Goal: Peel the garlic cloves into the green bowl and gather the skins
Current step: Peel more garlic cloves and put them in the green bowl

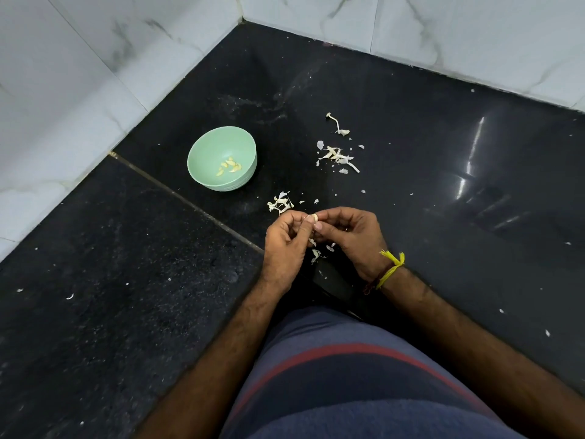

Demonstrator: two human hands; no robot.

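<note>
Both hands pinch one garlic clove (314, 218) between them, the left hand (286, 245) and right hand (349, 239) meeting fingertip to fingertip. The green bowl (202, 153) sits well apart, so a slippery clove could skid across the counter (411, 137) among the skins (335, 155).

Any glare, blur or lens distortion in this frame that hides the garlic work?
Head view: glare streaks on the black countertop at right, away from the work; wide-angle bending of wall edges; the clove between left hand and right hand is sharp; green bowl evenly lit.
</note>
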